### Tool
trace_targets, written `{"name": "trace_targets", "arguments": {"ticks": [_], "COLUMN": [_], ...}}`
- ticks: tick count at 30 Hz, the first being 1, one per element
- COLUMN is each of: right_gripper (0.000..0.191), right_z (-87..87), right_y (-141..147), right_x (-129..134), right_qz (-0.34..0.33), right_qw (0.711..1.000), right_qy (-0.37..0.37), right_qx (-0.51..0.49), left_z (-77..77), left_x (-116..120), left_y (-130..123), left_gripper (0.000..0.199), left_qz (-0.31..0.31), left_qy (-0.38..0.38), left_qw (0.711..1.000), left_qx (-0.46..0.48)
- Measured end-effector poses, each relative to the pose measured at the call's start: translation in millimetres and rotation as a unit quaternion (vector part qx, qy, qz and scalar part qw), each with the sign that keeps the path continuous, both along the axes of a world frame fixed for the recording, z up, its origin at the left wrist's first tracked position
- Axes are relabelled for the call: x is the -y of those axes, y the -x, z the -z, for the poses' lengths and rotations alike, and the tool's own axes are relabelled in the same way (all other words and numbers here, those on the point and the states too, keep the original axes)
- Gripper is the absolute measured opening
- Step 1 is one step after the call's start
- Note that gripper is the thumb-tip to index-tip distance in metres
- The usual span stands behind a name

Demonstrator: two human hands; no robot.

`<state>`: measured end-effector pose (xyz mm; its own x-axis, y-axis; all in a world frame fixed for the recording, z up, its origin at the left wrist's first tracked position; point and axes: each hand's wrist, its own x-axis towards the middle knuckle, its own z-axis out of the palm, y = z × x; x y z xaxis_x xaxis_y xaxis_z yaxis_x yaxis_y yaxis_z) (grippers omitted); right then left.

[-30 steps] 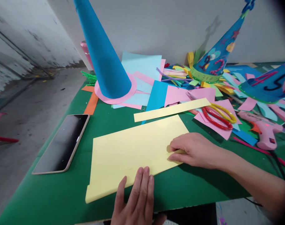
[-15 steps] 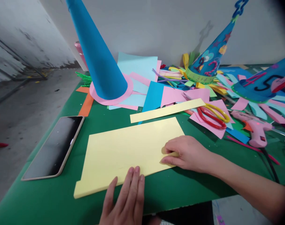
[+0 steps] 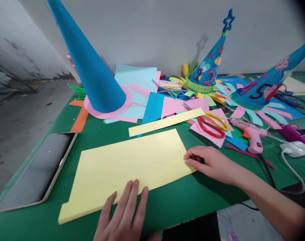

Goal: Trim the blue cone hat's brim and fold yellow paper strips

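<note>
A sheet of pale yellow paper lies on the green table, its near edge folded over into a narrow flap. My left hand rests on that folded edge with fingers spread flat. At the sheet's right end, my right hand pinches the corner of the flap between thumb and fingers. Just beyond the sheet is a loose yellow paper strip. Scissors with red and yellow handles lie partly under the strip's right end.
Left of the sheet lies a phone. A plain blue paper cone with a pink brim stands behind. Two decorated cone hats and a pink glue gun are to the right, among paper scraps. The table's edge runs close in front.
My right hand has slid outward along the flap to the sheet's right corner. My left hand stays on the fold. The whole view has shifted toward the right.
</note>
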<state>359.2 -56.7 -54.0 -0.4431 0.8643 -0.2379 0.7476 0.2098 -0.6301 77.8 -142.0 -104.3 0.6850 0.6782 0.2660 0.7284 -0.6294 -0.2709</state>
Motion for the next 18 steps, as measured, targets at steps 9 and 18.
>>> {"name": "trace_targets", "arguments": {"ticks": [9,18], "right_gripper": [0.013,0.025], "right_z": [3.2,10.3], "right_y": [4,-2], "right_x": [5,9], "right_qz": [0.017,0.004], "right_qw": [0.999,0.997], "right_qy": [-0.034,-0.078], "right_qx": [-0.019,-0.017], "left_z": [2.3,3.1], "left_x": [-17,-22], "left_y": [-45,-68], "left_gripper": [0.07,0.068], "left_qz": [0.068,0.081], "left_qy": [0.02,0.026], "left_qw": [0.997,0.994], "left_qx": [0.042,0.063]}}
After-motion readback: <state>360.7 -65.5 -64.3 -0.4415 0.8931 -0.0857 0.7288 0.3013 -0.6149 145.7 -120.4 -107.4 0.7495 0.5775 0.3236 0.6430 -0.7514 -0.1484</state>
